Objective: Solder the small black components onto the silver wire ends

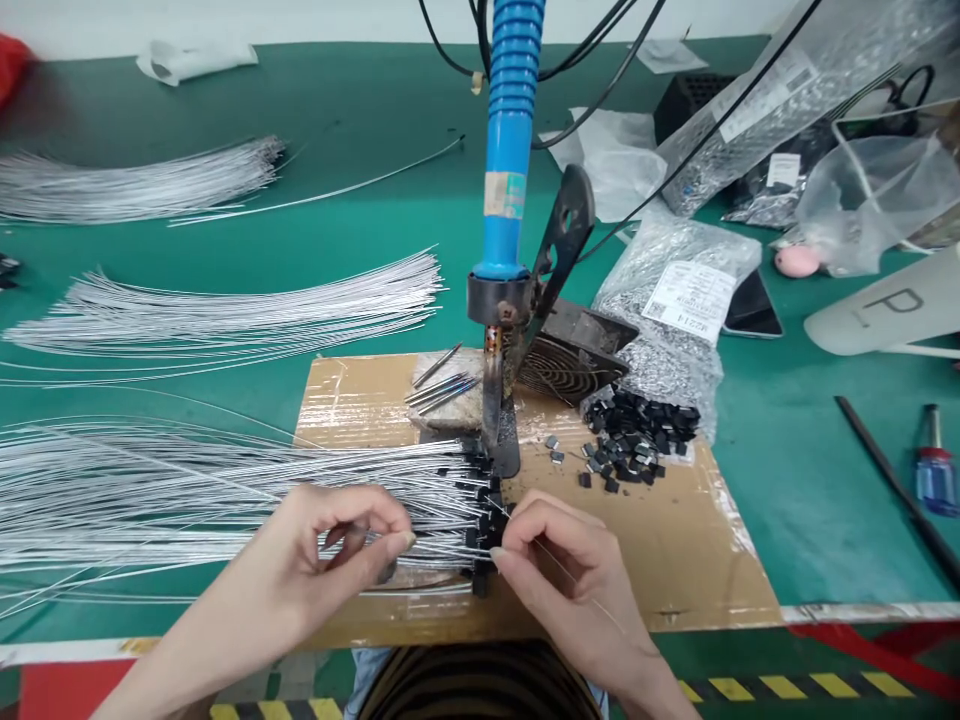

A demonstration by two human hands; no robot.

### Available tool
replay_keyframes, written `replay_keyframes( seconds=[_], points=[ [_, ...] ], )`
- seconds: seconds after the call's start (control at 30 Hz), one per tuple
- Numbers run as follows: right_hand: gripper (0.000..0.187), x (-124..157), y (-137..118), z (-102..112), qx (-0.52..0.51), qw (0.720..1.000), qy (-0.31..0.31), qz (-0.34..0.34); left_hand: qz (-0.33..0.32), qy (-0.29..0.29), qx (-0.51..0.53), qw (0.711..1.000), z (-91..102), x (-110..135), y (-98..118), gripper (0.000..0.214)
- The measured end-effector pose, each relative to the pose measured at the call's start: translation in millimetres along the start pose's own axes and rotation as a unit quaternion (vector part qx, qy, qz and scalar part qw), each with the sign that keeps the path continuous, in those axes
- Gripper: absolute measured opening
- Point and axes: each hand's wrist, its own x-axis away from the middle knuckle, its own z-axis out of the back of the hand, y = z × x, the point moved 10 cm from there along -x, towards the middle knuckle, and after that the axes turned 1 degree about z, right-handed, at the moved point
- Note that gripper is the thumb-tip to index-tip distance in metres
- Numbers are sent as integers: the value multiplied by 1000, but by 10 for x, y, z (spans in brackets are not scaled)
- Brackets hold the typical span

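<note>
My left hand (341, 555) is closed in a pinch over a bundle of thin silvery-white wires (247, 500). A small dark bit shows below its thumb, but I cannot make out what the fingertips hold. To the right, my right hand (566, 570) pinches a thin wire (556, 563) that runs back across the palm. Its fingertips are beside the black end pieces (480, 520) of the wire bundle. Above these ends, a soldering iron (504, 170) with a blue handle points downward in a black holder (566, 230), its tip close to the bundle.
Cardboard (705, 560) lies under the work. Small black parts (637, 435) are piled at right, near a small fan (574, 355) and a bubble-wrap bag (675, 270). More wire bundles (262, 300) lie at left. A screwdriver (935, 465) and white cup (885, 300) stand at far right.
</note>
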Motion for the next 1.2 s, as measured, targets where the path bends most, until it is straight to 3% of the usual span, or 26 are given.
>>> replay_keyframes(
  seconds=[0.13, 0.23, 0.43, 0.6, 0.77, 0.83, 0.93, 1.0, 1.2],
  points=[
    [21, 1, -8, -48, 31, 999, -11, 7, -23, 27, -49, 998, -159, 9, 195, 18],
    [20, 10, -3, -45, 31, 999, -12, 8, -16, 25, -34, 999, -303, -26, 295, 21],
    [29, 21, 99, -31, -30, 997, -54, -45, 30, 30, 87, 995, -392, -93, 289, 27],
    [25, -8, 123, -26, -13, 997, -47, -54, 51, 50, 123, 990, -423, -92, 239, 26],
    [17, -12, -58, -30, 107, 992, -50, 45, 60, 36, 158, 985, -474, -125, 175, 25],
    [17, 3, -141, 96, 144, 986, 3, 87, 60, 43, 176, 982, -451, -128, 152, 25],
    [22, 45, -79, 428, 112, 983, 141, 42, 77, 85, 203, 973, -360, -104, 101, 27],
    [27, 70, 15, 509, 78, 981, 179, -13, 85, 94, 214, 969, -349, -93, 97, 28],
    [23, 15, 111, 160, -12, 995, 76, -62, 90, 115, 226, 963, -339, -93, 94, 22]
  ],
)
